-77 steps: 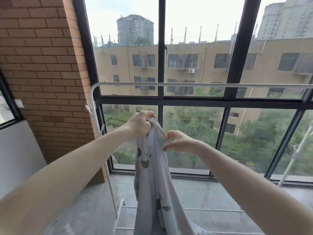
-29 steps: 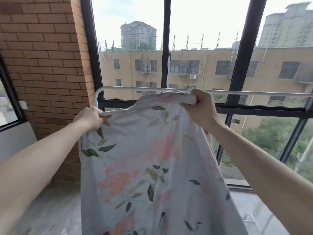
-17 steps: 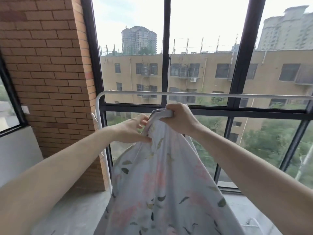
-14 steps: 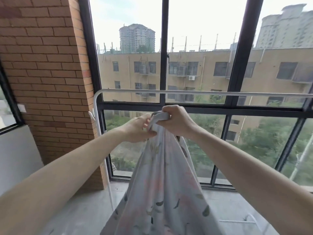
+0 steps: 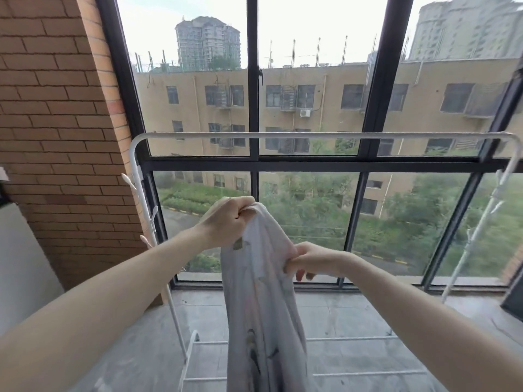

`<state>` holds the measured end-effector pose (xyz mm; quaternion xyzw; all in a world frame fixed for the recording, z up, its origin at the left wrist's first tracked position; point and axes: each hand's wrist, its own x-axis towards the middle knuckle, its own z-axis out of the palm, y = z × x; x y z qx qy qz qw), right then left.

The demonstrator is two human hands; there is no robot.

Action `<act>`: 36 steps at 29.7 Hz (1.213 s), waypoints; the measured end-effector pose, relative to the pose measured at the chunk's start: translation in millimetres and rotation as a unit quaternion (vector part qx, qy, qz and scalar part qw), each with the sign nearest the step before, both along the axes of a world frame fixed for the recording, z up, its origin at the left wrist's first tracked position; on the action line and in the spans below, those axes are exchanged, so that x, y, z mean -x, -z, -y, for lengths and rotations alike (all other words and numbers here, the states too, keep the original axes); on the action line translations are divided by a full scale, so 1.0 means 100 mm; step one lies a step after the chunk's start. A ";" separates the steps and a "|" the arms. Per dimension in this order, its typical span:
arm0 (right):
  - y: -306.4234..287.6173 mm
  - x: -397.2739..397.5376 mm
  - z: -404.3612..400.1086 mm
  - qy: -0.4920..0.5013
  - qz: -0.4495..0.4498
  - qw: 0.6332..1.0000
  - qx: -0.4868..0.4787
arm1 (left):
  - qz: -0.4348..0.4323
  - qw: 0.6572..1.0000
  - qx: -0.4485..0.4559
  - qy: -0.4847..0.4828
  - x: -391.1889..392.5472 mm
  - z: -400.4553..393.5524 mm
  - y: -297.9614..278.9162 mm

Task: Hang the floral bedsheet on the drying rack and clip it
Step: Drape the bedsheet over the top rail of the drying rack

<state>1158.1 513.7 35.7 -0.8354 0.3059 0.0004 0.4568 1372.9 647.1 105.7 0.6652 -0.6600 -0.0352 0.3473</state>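
Floral bedsheet [image 5: 263,292] bunched into a long hanging column, held up in front of the drying rack [image 5: 311,135] and below its white top bar, not touching it. Left hand [image 5: 229,222] fisted around the upper end of the cloth, grip clamped on the gathered fabric at its highest point, knuckles toward the window. Right hand [image 5: 314,260] lower and just to the right, grip pinched on the sheet's edge, fingers curled under and thumb on top, some fingertips showing below. Both forearms bare, reaching in from the lower corners. Fabric pale, with faint pink patches and dark leaf prints, falling straight down past the bottom edge of the view, lower end out of sight. Rack standing between the person and the black-framed window [image 5: 253,162]: rounded top corners, left upright carrying small white pegs, right upright slanting down at the far right, thin white lower rails crossing low behind the sheet just above the grey floor [image 5: 339,312]. Brick wall [image 5: 56,137] on the left. Beyond the glass, a tan apartment block, green trees and taller towers under a bright sky.
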 end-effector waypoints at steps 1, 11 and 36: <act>0.14 0.05 0.00 0.008 -0.028 0.999 -0.029 | 0.000 1.000 0.019 -0.005 0.00 0.01 -0.01; 0.78 0.36 0.00 -0.020 -0.178 0.984 0.017 | 0.069 0.991 0.092 -0.066 -0.33 -0.13 -0.24; -2.01 -0.18 -0.03 0.148 0.246 0.803 0.522 | 0.107 0.958 -0.225 -0.139 -0.62 -0.14 -0.60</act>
